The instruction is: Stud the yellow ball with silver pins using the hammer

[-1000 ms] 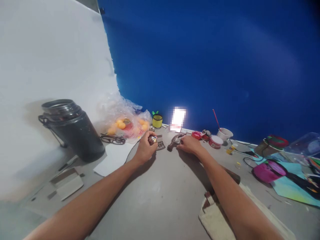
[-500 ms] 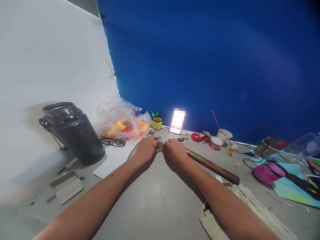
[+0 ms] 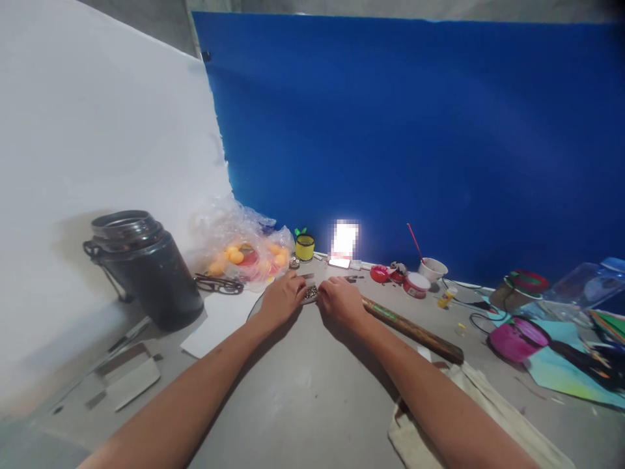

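My left hand (image 3: 282, 301) and my right hand (image 3: 343, 302) are close together over the grey table, fingers bent and closed. In the narrow gap between them lies a small silvery, beaded-looking thing (image 3: 311, 293). Both hands' fingertips are at its sides, and what they pinch is too small to make out. A thin dark curved line (image 3: 254, 306) runs beside my left hand. Just past my right hand lies a wooden handle (image 3: 415, 327), its other end hidden behind that hand. Small dark flat pieces (image 3: 352, 279) lie beyond the fingers.
At left stand a dark wide-mouthed flask (image 3: 151, 273), glasses (image 3: 219, 284) and white paper (image 3: 215, 319). Behind are a plastic bag with orange balls (image 3: 237, 254), a yellow pot (image 3: 305, 247) and a bright phone (image 3: 344, 242). Right: paper cup (image 3: 432, 271), pink pot (image 3: 517, 339), cloth (image 3: 481, 410).
The view has tilted up slightly, so things sit lower in the picture. Slightly more of the silvery thing shows between my hands, which stay in nearly the same place.
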`<state>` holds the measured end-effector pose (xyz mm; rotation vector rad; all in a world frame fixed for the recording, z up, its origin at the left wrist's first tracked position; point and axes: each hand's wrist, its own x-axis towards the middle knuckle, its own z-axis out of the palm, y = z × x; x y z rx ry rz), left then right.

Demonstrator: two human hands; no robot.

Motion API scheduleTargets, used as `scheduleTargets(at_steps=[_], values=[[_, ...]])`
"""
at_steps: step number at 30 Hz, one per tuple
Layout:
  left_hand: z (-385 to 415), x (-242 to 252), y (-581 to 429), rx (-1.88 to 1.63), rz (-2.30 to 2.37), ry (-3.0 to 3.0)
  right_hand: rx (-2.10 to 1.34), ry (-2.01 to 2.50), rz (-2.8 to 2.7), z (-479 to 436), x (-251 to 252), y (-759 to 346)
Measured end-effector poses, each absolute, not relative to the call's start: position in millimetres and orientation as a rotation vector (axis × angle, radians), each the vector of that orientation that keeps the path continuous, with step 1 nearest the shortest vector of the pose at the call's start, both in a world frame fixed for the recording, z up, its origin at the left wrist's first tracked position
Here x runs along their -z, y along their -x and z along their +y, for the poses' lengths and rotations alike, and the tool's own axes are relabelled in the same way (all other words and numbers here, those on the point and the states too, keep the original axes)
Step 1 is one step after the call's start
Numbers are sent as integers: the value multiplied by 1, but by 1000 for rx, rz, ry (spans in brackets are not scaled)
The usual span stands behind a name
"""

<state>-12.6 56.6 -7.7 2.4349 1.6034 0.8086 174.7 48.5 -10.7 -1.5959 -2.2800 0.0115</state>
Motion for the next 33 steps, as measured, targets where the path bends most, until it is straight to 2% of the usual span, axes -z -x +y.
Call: scheduleTargets(at_steps=[4,8,18,24,29,33], values=[[52,-1,10,-1085,1414,-2029,-461,1361,-1905,56,14,-174],[43,-9,5,-1115,1291,-1672,-938,1084,-1560,60,16,-170],[39,-6,-1,-1144,1078,-1222,-973,987,-1559,48,1,-165],[40,-8,-1,-1105,933,-1149,-993,1013,-1500,46,-4,-165],[42,-7,2,-1122,833,-1112,-1126,1052,-1275,55,-3,-173],[40,-7,1,-1107,991,-1312,-1331,1036,-1078,61,-4,-181]])
